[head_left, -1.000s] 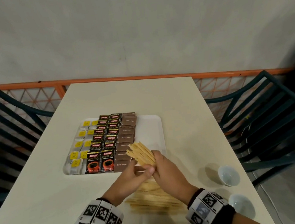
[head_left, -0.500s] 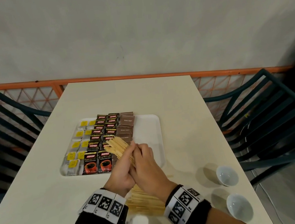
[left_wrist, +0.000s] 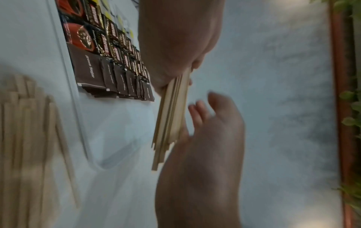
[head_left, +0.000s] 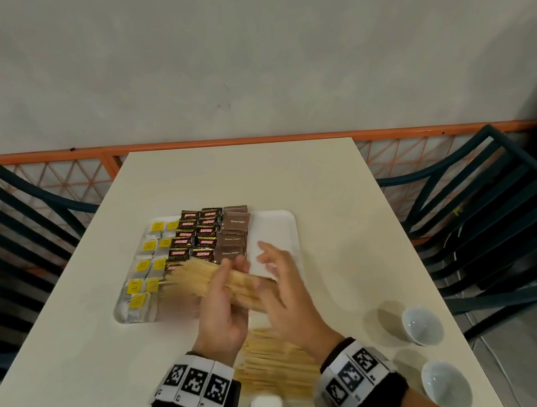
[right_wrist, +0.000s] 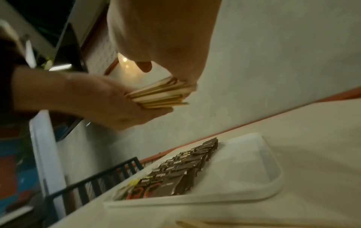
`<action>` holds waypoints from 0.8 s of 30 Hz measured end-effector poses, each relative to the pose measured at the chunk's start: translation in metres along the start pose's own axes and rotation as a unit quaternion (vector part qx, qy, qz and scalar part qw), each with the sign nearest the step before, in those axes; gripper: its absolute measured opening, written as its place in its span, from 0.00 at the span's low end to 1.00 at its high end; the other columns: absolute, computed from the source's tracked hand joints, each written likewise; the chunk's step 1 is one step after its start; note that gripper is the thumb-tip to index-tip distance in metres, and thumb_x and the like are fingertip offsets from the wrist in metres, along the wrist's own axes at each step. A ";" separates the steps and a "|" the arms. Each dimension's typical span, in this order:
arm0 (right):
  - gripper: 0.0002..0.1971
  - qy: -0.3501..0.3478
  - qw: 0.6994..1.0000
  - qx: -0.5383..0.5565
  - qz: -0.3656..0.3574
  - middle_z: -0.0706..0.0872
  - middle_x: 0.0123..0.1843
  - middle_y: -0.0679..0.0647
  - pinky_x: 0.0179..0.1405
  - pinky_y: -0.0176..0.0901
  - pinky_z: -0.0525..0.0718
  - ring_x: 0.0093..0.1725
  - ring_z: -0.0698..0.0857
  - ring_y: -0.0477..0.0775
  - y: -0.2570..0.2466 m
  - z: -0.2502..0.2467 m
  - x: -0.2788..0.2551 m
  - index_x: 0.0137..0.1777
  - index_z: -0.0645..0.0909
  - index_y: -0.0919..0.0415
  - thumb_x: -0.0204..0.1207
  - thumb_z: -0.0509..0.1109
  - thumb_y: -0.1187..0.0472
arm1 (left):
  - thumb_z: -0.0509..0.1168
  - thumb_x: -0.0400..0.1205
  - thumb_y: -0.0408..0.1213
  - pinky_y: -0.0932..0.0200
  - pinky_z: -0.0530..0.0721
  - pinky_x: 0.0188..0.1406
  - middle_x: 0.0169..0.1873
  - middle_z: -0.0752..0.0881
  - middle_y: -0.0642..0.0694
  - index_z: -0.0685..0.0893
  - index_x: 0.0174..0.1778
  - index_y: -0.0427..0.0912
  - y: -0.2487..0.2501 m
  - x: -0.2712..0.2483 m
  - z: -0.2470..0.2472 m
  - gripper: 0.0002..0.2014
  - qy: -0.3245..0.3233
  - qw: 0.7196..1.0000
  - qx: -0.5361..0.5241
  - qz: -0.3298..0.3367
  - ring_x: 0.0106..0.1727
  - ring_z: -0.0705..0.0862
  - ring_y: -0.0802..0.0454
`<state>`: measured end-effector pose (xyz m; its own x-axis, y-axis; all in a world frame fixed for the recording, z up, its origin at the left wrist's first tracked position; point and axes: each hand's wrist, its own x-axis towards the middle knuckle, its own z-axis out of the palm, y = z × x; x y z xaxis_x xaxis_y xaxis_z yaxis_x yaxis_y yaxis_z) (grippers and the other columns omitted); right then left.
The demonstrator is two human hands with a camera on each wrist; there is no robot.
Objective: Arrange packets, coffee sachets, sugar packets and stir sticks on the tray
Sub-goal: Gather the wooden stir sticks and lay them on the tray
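Head view: left hand (head_left: 221, 312) grips a bundle of stir sticks (head_left: 202, 282) above the tray's (head_left: 276, 226) near edge; right hand (head_left: 282, 288), fingers spread, presses the bundle's right end.

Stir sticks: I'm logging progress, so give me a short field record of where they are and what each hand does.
held bundle: stir sticks, above the tray's near edge
left hand: grips the bundle
right hand: fingers straight, palm against the bundle's end
loose pile: on the table, between the wrists
tray: right strip bare, no sticks on it
brown sugar packets: beside that strip
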<state>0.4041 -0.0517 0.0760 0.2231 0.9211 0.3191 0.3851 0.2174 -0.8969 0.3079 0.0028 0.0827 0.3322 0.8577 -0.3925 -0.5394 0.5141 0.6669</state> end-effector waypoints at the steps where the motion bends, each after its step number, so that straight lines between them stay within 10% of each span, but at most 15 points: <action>1: 0.20 0.048 0.998 0.027 0.028 0.73 0.63 0.50 0.63 0.22 0.70 0.65 0.73 0.38 0.002 -0.005 0.002 0.71 0.66 0.51 0.80 0.60 0.59 | 0.60 0.83 0.42 0.58 0.86 0.44 0.41 0.85 0.49 0.83 0.48 0.44 0.005 0.000 -0.001 0.09 0.011 1.000 -0.012 0.023 0.46 0.84 0.54; 4: 0.11 0.119 0.957 0.151 0.215 0.74 0.68 0.50 0.71 0.37 0.72 0.69 0.74 0.46 0.007 -0.018 0.008 0.64 0.68 0.42 0.83 0.56 0.52 | 0.62 0.82 0.39 0.58 0.87 0.39 0.34 0.84 0.51 0.79 0.44 0.46 0.018 -0.004 0.007 0.03 0.022 0.995 -0.021 0.099 0.40 0.85 0.57; 7: 0.16 0.067 0.853 0.334 0.395 0.75 0.68 0.55 0.69 0.55 0.75 0.66 0.76 0.56 0.004 -0.017 0.011 0.66 0.68 0.50 0.83 0.52 0.45 | 0.64 0.81 0.38 0.55 0.85 0.37 0.31 0.86 0.52 0.80 0.41 0.48 0.021 -0.012 0.027 0.03 0.032 0.984 0.055 0.164 0.35 0.85 0.56; 12: 0.24 0.056 0.746 0.493 0.444 0.87 0.60 0.61 0.61 0.46 0.81 0.61 0.85 0.54 -0.009 -0.010 0.020 0.63 0.78 0.65 0.86 0.48 0.50 | 0.67 0.79 0.35 0.50 0.86 0.46 0.32 0.89 0.51 0.86 0.42 0.39 0.000 -0.023 0.048 0.04 0.052 0.949 0.194 0.245 0.39 0.87 0.52; 18: 0.16 0.053 0.752 0.472 0.458 0.88 0.46 0.59 0.33 0.40 0.86 0.44 0.87 0.52 -0.007 -0.013 0.015 0.56 0.81 0.65 0.84 0.52 0.61 | 0.66 0.79 0.27 0.63 0.85 0.38 0.34 0.86 0.42 0.82 0.40 0.37 -0.012 -0.025 0.046 0.03 0.041 0.916 0.291 0.274 0.35 0.86 0.57; 22: 0.17 -0.026 0.800 0.398 0.449 0.89 0.50 0.57 0.52 0.48 0.86 0.50 0.86 0.54 -0.012 -0.018 0.013 0.56 0.83 0.59 0.85 0.52 0.56 | 0.66 0.78 0.28 0.64 0.85 0.38 0.35 0.86 0.41 0.81 0.42 0.34 -0.011 -0.022 0.035 0.01 0.043 0.916 0.305 0.257 0.36 0.86 0.56; 24: 0.21 -0.103 0.877 0.211 0.420 0.88 0.55 0.56 0.64 0.51 0.81 0.56 0.86 0.54 -0.012 -0.021 0.012 0.60 0.82 0.56 0.85 0.50 0.47 | 0.67 0.79 0.31 0.67 0.84 0.34 0.29 0.87 0.49 0.83 0.38 0.38 -0.004 -0.018 0.026 0.04 0.051 0.920 0.310 0.237 0.32 0.86 0.57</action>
<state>0.4208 -0.0501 0.0969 0.0862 0.8429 -0.5311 -0.2134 -0.5051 -0.8363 0.3239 -0.0147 0.1035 0.0818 0.9967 -0.0020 -0.0503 0.0061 0.9987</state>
